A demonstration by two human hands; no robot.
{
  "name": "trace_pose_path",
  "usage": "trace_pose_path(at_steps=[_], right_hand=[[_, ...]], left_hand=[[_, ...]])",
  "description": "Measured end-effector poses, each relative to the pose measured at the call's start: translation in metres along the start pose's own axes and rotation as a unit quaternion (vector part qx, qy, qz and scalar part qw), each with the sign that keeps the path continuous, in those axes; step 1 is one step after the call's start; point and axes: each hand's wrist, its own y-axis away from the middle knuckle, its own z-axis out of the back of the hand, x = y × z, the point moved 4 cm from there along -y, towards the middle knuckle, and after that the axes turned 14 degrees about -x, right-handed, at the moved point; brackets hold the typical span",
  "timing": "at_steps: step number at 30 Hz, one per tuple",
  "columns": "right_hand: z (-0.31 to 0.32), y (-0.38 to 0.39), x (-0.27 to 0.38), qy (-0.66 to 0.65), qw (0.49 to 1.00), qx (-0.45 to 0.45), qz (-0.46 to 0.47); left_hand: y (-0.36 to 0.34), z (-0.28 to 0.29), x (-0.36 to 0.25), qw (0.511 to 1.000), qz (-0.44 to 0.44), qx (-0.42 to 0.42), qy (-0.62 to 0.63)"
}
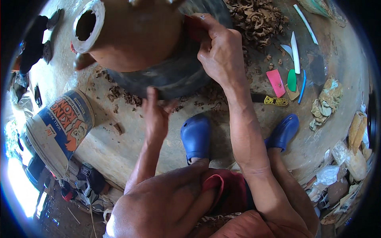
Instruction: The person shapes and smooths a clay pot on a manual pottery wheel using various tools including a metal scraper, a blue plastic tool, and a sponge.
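Note:
A brown clay pot (pixel 135 43) with a round, pale-rimmed opening and stubby knobs stands at the top, on a dark round turntable (pixel 158 81). The turntable's surface looks smeared by motion. My right hand (pixel 222 51) is closed on a thin dark-red scraper (pixel 194 29), whose edge lies at the pot's right side. Below the turntable's near rim is my left hand (pixel 155 117), slightly blurred, fingers apart and nothing in it. Whether its fingertips touch the rim, I cannot tell.
Clay shavings (pixel 258 18) heap at the upper right. Pink (pixel 276 83) and green scrapers (pixel 291 80), white strips (pixel 295 51), a yellow-handled knife (pixel 276 101) and a crumpled cloth (pixel 326 101) lie on the right. A paint bucket (pixel 59 123) stands left. Blue clogs (pixel 195 137) are on my feet.

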Motion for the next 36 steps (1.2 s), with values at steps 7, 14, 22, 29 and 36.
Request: trace_pose_path(at_steps=[7,14,22,29,36], right_hand=[[-0.002,0.003,-0.004,-0.005,1.0,-0.006,0.002],[-0.002,0.004,0.008,-0.045,0.998,-0.032,0.007],[0.008,0.006,-0.003,-0.016,0.999,-0.042,0.028],[-0.005,0.008,0.009,-0.03,0.999,-0.042,0.014],[0.002,0.012,0.002,-0.031,0.997,-0.063,-0.009]], left_hand=[[-0.068,0.01,-0.056,0.993,-0.109,0.026,-0.041],[-0.122,0.011,-0.075,0.961,-0.254,0.018,-0.108],[0.003,0.0,-0.002,0.991,0.09,0.015,-0.095],[-0.114,0.012,-0.077,0.983,-0.145,-0.1,-0.05],[0.024,-0.009,0.03,0.971,0.177,0.093,-0.128]])
